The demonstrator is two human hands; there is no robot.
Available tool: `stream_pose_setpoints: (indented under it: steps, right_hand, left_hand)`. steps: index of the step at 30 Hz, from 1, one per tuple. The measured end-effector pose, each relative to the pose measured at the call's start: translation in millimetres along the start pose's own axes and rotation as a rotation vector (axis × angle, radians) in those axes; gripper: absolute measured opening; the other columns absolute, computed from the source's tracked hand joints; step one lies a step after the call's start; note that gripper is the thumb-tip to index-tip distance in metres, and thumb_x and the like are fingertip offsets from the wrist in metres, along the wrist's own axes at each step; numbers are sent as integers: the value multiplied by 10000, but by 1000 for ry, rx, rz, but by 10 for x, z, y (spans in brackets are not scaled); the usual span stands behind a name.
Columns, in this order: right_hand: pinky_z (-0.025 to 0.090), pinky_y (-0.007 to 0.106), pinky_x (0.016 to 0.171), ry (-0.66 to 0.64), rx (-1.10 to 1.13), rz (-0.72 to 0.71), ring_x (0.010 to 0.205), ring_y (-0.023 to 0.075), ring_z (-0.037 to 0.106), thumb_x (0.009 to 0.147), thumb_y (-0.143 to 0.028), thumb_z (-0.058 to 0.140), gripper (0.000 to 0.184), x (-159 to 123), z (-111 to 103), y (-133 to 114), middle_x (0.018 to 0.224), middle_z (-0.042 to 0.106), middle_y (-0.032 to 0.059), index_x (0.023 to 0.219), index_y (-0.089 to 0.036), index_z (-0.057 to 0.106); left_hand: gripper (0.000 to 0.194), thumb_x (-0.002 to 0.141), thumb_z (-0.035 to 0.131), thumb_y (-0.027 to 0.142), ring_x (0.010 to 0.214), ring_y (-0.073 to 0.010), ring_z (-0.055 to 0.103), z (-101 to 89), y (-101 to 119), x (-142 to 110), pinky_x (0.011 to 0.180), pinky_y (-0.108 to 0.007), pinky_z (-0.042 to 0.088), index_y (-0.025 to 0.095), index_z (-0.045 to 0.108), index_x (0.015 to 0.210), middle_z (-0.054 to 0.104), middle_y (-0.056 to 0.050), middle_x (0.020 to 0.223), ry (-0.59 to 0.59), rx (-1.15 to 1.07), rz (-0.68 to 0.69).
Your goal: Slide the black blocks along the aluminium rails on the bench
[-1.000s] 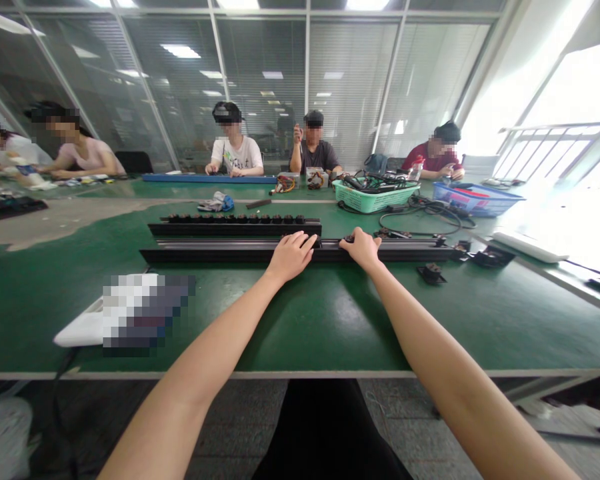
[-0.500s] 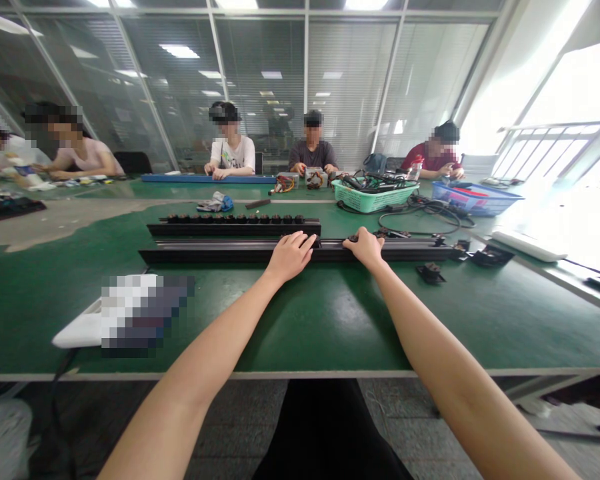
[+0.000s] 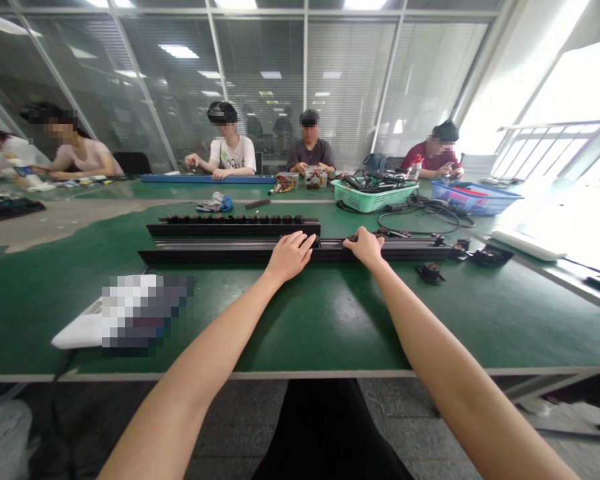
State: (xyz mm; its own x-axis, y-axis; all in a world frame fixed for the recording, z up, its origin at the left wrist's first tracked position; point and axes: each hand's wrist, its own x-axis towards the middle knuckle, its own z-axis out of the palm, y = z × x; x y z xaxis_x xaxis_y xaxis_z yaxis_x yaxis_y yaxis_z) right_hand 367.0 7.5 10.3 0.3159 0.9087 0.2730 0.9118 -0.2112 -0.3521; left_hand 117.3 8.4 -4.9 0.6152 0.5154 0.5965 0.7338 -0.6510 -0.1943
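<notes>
Well, a long black bar (image 3: 230, 253) lies side to side on the green surface (image 3: 330, 333). The left hand (image 3: 291, 257) and right hand (image 3: 364, 247) sit on top, close together, fingers curved. I cannot tell if they squeeze.

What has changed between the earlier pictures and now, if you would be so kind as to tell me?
Across the table, the co-worker in the grey shirt has lowered a raised hand toward the small box, and the co-worker in the white T-shirt has stretched one arm out along the blue bar. The left hand and right hand stay on the black rail, with no visible change of hold.
</notes>
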Motion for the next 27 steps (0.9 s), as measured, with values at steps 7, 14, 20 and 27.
stream_pose_setpoints:
  steps: [7,14,20,27]
  right_hand:
    - [318,440,1001,-3,-9,-2,1076,320,671,934,-403,578,273,14,1,7,1093,752,136,1105,-190,576]
    - [315,439,1015,-19,-16,2,1102,324,674,944,-415,586,313,23,-12,17,1128,754,152,1136,-169,581]
    - [313,435,1007,-18,-31,8,1102,323,675,954,-425,583,332,41,2,37,1136,752,156,1155,-161,580]
    - [309,436,1002,-24,-28,4,1099,323,673,952,-423,585,330,39,-7,39,1125,751,156,1156,-163,575]
  left_hand:
    - [452,1092,427,299,1424,-287,545,-5,4,7,1170,-457,441,190,578,1504,655,-131,1456,-7,-4,-5]
    - [456,1092,428,299,1423,-289,546,-18,12,11,1167,-465,446,181,578,1506,650,-144,1459,-12,-11,-4]
    - [457,1098,409,296,1419,-287,552,-12,7,8,1167,-458,444,172,578,1504,660,-136,1448,-6,2,5]
    - [453,1092,423,298,1418,-287,553,-19,12,10,1165,-465,446,184,579,1502,659,-139,1449,-11,-7,-5]
